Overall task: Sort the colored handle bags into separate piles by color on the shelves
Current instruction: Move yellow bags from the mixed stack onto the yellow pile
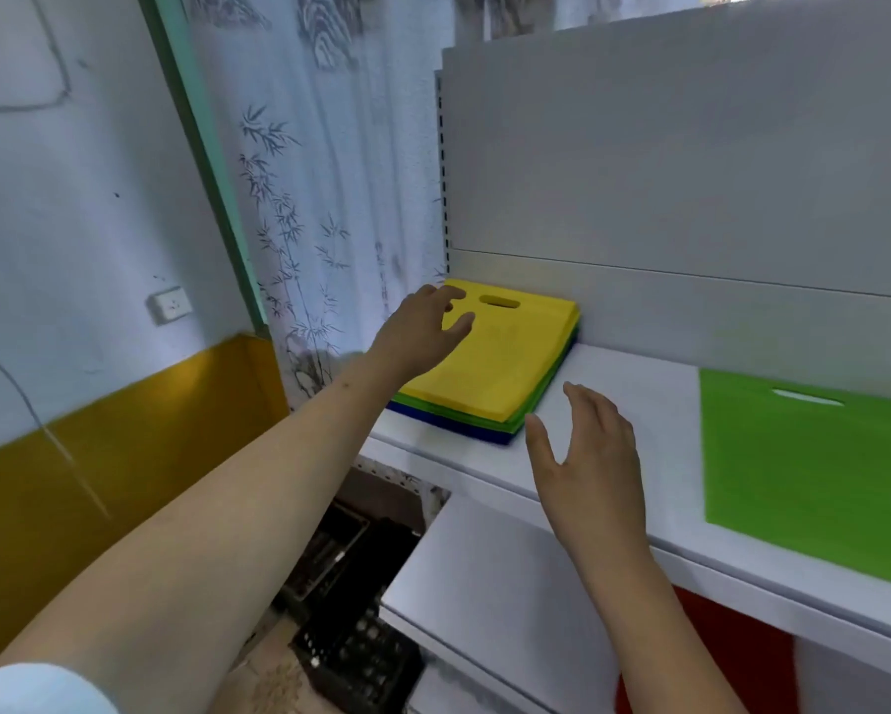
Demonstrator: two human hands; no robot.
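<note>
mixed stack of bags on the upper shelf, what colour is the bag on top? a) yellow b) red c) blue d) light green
a: the top bag of the mixed stack is yellow, with green and blue edges showing beneath it; the left hand reaches over its near-left corner.

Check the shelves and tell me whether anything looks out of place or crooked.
The stack at the shelf's left end is still mixed: a yellow bag on top, green and blue edges below, fanned unevenly. The lone green bag to its right lies flat. Something red shows on the lower shelf. Nothing looks damaged or spilled.
</note>
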